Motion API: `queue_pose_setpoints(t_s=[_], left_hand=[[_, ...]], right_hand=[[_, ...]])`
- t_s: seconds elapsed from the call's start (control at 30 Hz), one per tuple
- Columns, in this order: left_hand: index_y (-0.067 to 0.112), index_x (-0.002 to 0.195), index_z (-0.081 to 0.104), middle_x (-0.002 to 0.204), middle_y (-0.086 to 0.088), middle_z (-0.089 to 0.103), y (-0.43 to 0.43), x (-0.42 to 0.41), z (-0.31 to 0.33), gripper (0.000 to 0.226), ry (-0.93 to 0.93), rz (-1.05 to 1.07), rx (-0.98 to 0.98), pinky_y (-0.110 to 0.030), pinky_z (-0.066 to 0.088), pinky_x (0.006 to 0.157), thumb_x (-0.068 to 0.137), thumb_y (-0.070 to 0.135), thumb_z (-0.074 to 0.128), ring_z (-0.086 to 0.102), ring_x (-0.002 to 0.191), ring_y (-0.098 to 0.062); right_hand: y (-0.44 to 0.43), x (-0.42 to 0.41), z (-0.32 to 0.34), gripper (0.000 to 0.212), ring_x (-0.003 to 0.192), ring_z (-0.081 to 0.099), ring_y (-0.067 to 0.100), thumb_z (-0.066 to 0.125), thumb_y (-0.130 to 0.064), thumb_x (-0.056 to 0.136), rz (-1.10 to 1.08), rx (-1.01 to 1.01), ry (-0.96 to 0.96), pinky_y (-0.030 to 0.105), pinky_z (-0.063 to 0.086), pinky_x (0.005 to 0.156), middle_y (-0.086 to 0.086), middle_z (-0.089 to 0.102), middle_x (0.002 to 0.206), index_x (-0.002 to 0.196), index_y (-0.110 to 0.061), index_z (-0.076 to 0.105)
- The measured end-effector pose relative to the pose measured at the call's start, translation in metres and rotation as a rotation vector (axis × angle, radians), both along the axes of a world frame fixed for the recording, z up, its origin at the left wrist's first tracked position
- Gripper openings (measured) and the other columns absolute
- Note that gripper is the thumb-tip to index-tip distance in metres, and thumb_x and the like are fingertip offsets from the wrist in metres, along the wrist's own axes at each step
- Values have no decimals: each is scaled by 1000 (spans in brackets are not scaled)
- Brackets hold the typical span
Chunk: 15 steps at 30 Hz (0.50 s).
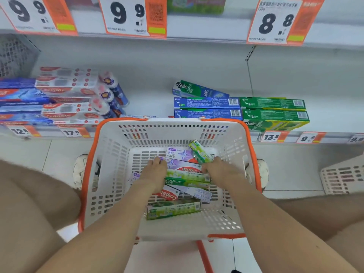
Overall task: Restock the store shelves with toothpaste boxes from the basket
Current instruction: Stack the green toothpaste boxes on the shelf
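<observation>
A white basket with an orange rim (110,174) stands on the floor between my knees, holding several toothpaste boxes. Both my hands are down inside it. My left hand (155,171) curls its fingers over the left end of a purple toothpaste box (182,164). My right hand (218,169) curls its fingers at that box's right end. A small light-green box (200,151) leans tilted just beyond my right hand. Green Darlie (185,182) and red Colgate boxes (167,194) lie under my wrists. The low shelf (149,103) is right behind the basket.
On the shelf, Colgate stacks (67,99) sit at left, blue Darlie boxes (206,108) in the middle and green boxes (273,113) at right, with a bare gap between the Colgate and Darlie stacks. Price tags line the shelf edge. Another white basket (342,178) stands at far right.
</observation>
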<state>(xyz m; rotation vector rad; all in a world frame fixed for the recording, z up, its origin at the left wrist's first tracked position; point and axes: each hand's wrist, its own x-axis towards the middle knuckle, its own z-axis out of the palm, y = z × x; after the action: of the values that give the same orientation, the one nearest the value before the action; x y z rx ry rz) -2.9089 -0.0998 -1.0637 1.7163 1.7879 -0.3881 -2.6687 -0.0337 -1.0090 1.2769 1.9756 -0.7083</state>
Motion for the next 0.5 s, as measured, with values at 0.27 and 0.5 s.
queue_pose_setpoints(t_s=[0.27, 0.5], left_hand=[[16, 137, 51, 115, -5, 55, 19, -3, 66, 38, -409, 306, 36, -29, 44, 89, 102, 16, 66, 54, 103, -22], [12, 129, 57, 112, 1, 61, 35, -18, 162, 30, -421, 216, 191, -29, 48, 85, 102, 20, 67, 59, 104, -19]], right_hand=[[20, -6, 45, 88, 111, 63, 40, 54, 7, 94, -260, -131, 335, 33, 47, 71, 14, 54, 114, 160, -29, 9], [32, -22, 118, 62, 127, 55, 40, 54, -28, 98, -84, 156, 254, 50, 51, 102, 19, 47, 147, 153, -10, 33]])
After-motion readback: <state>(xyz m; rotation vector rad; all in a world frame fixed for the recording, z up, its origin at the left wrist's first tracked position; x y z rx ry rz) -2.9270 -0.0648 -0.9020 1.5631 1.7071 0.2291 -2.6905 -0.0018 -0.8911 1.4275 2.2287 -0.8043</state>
